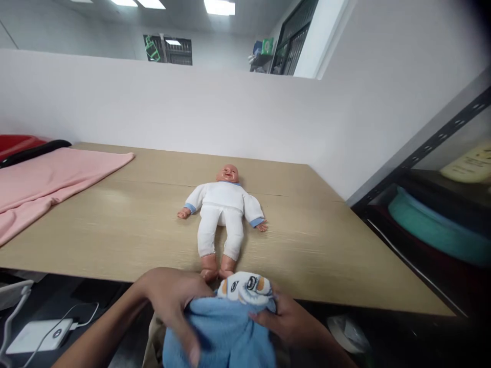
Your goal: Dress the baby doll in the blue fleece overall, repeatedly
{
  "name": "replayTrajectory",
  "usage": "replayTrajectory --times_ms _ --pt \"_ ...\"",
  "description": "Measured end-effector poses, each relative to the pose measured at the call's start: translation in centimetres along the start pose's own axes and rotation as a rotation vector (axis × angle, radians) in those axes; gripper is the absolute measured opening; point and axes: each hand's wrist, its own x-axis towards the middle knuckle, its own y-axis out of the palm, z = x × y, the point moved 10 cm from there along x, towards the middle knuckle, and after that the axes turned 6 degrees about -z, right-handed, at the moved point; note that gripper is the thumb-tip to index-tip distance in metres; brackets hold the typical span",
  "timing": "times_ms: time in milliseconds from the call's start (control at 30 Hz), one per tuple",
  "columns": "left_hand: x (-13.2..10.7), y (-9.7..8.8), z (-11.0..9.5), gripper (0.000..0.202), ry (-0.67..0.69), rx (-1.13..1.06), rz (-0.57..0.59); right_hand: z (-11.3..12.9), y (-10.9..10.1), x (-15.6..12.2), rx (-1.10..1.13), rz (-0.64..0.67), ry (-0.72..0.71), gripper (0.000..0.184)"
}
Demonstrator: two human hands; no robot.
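Observation:
A blue fleece baby garment with a white patch that carries an embroidered face is bunched at the table's near edge. My left hand grips its left side, thumb in front and fingers hidden behind the cloth. At the opposite side my right hand pinches the fabric below the white patch. Just beyond lies a baby doll on its back, feet toward me, in a white top with blue cuffs and white trousers. Its bare feet are close to the garment.
The wooden table meets a white wall at the back. A pink cloth and a red-and-black object lie at left. Shelving with a teal basin stands at right. Below the edge at left is a white power bank with a cable.

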Motion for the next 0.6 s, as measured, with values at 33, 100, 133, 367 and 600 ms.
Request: replayTrajectory --times_ms 33,100,133,367,600 --pt "-0.5 0.4 0.2 0.058 -0.021 -0.057 0.046 1.1 0.6 0.3 0.006 0.035 -0.076 0.065" --pt "-1.3 0.7 0.5 0.056 -0.038 -0.138 0.073 2.9 1.5 0.7 0.018 0.098 -0.170 0.055" --pt "-1.6 0.6 0.4 0.052 -0.021 -0.163 0.056 3.4 1.9 0.8 0.036 0.133 -0.177 0.055" --pt "-2.8 -1.9 0.7 0.051 -0.051 -0.302 -0.199 4.0 3.0 1.6 0.045 0.382 -0.049 0.098" --pt "-1.3 0.3 0.3 0.068 -0.019 -0.243 0.028 4.1 2.0 2.4 0.100 0.224 -0.122 0.081"
